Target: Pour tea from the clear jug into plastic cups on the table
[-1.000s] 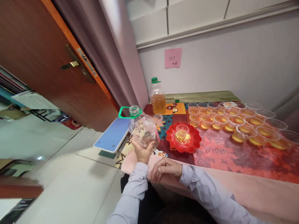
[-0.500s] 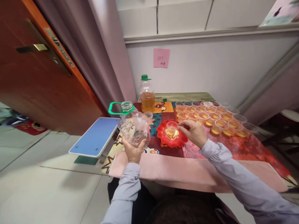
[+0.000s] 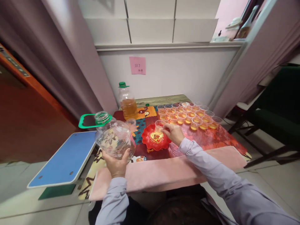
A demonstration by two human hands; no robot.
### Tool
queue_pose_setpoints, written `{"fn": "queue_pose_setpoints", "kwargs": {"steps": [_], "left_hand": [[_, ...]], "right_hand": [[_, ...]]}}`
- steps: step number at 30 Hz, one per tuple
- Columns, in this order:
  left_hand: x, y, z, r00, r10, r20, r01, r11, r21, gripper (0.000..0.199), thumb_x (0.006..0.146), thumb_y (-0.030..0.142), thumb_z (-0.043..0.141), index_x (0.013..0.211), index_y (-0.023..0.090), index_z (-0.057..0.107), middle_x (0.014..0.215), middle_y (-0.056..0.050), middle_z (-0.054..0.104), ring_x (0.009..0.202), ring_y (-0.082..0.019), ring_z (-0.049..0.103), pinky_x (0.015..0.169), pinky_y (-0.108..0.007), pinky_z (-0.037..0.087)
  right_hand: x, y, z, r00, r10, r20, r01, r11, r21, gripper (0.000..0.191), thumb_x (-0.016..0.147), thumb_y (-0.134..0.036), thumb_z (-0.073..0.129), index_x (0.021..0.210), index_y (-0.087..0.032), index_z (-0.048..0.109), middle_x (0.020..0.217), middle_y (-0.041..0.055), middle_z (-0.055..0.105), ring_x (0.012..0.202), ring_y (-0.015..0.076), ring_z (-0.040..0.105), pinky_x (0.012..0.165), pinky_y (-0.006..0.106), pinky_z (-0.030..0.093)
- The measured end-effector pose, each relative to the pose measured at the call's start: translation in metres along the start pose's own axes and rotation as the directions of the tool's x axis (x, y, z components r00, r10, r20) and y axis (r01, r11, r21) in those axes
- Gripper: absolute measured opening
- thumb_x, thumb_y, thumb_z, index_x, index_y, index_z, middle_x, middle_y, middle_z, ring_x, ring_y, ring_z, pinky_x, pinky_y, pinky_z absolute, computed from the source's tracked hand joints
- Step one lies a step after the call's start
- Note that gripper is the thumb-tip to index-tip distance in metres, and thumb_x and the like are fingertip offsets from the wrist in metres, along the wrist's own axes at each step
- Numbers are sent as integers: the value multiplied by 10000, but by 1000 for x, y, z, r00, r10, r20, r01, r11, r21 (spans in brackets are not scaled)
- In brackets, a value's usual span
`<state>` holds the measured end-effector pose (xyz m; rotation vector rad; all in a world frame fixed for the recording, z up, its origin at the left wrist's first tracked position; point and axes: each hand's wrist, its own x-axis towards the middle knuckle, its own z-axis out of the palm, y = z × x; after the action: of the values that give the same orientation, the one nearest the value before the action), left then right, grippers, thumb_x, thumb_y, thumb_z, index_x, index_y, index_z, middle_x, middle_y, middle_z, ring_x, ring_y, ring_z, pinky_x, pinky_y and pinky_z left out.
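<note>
My left hand (image 3: 116,163) is wrapped round the base of a large clear plastic bottle (image 3: 114,139), which lies tilted with its uncapped mouth and green handle (image 3: 82,122) to the left. No coloured liquid shows in it. A small clear plastic cup (image 3: 159,125) is pinched by the rim in my right hand (image 3: 173,132). That cup is over the far side of a red wavy-edged plate (image 3: 145,140) with a gold print. Another clear cup (image 3: 131,124) stands left of the plate, partly behind the bottle.
Several cups of amber liquid (image 3: 181,118) stand in rows at the right of the table. At the back left is a green-capped bottle (image 3: 129,107), part full of amber liquid. A pink cloth (image 3: 150,175) covers the front edge; a blue board (image 3: 63,159) lies left.
The view has swung right, so everything sits further left. My right hand has lifted the cup off the middle of the plate toward its far edge. My left hand still holds the bottle.
</note>
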<state>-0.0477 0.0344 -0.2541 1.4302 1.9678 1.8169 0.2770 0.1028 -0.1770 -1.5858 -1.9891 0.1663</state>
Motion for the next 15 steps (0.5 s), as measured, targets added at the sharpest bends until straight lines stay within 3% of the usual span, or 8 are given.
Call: {"fn": "queue_pose_setpoints", "kwargs": {"steps": [4, 7, 11, 15], "left_hand": [[1, 5, 0, 999, -32, -6, 32, 999, -8, 1207, 590, 615, 921, 1532, 135, 341, 1437, -241, 599, 1323, -371, 641, 1132, -552, 528], [2, 6, 1, 999, -46, -13, 46, 998, -38, 1205, 573, 609, 922, 1525, 138, 354, 1440, -240, 598, 1318, -370, 646, 1118, -547, 541], [2, 3, 3, 999, -32, -22, 31, 998, -58, 1175, 585, 592, 916, 1522, 153, 358, 1446, -220, 593, 1331, -358, 640, 1135, -531, 532], [3, -3, 3, 1000, -17, -20, 16, 1000, -18, 1140, 610, 596, 901, 1513, 165, 356, 1433, -212, 597, 1302, -354, 658, 1108, -538, 548]], "right_hand": [[-4, 40, -34, 993, 47, -107, -49, 999, -19, 137, 980, -327, 715, 907, -214, 737, 846, 32, 785, 766, 177, 710, 720, 260, 463], [-11, 77, -47, 983, 117, -140, -129, 988, -83, 135, 943, -334, 731, 882, -213, 731, 825, 36, 772, 760, 191, 707, 706, 270, 451], [-21, 114, -47, 973, 190, -133, -209, 966, -149, 92, 898, -287, 718, 876, -202, 746, 759, 48, 745, 708, 213, 679, 657, 288, 412], [-25, 130, -41, 966, 233, -111, -251, 948, -198, 107, 913, -281, 691, 916, -197, 758, 781, 61, 756, 729, 220, 683, 663, 292, 409]]}}
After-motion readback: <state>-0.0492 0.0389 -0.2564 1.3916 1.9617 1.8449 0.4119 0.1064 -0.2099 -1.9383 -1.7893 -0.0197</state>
